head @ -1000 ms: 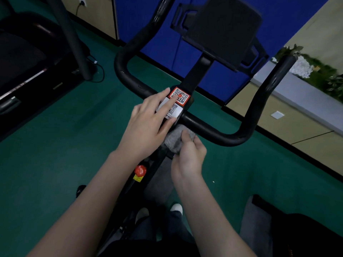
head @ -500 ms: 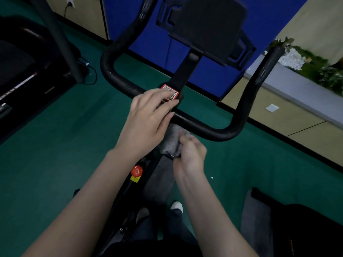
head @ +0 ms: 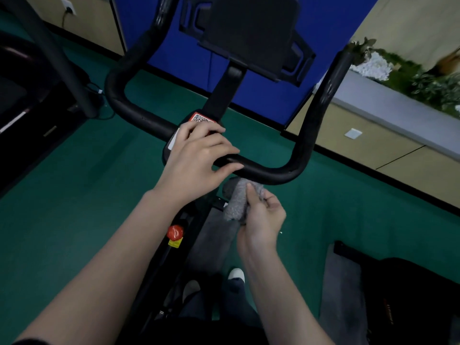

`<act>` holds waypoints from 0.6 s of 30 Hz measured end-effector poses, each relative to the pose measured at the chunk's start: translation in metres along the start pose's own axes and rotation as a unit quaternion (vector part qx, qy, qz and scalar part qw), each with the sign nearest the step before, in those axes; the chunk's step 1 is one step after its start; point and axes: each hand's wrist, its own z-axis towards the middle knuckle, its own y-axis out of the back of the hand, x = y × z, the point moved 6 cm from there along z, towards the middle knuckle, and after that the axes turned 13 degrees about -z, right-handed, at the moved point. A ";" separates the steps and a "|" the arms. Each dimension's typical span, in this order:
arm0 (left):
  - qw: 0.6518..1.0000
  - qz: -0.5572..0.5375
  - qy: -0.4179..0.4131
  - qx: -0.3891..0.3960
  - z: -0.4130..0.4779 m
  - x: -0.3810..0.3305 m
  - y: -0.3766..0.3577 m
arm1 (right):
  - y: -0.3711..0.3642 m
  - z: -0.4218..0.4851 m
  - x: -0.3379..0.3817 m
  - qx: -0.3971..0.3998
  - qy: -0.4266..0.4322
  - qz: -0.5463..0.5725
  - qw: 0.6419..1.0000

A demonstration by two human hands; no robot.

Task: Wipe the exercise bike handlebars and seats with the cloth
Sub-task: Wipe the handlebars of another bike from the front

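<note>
The right hand point(head: 261, 215) is closed around a bunched grey cloth point(head: 236, 200), nubbly and towel-like, thumb pressed on top, holding it just under the crossbar of the exercise bike handlebar point(head: 263, 168). The cloth's upper edge sits close beneath the bar; whether it touches cannot be told. The left hand point(head: 199, 158) lies palm-down over the middle of the bar, fingers spread and loosely curled, gripping nothing firmly, and covers most of a red-and-white QR sticker point(head: 202, 118).

The handlebar is a thick, matte black tube, U-shaped, with rounded bends rising into two upright horns; the left horn is cut off by the top edge. Above it a flat black tablet holder point(head: 249, 28) stands on a stem. Below the hands, a round red knob point(head: 175, 232) sits on the dark frame. The seat is out of view. The floor point(head: 74, 183) is smooth green.
</note>
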 end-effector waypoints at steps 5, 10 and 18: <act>1.000 0.001 0.000 -0.007 -0.001 0.001 -0.001 | 0.032 0.004 0.015 -0.081 0.112 -0.028 0.990; 1.000 0.002 0.001 -0.013 0.000 0.002 -0.001 | 0.025 -0.005 0.021 -0.103 0.207 -0.124 0.965; 1.000 -0.005 0.000 -0.016 -0.001 0.004 -0.003 | 0.037 -0.012 0.056 -0.152 0.324 -0.182 0.916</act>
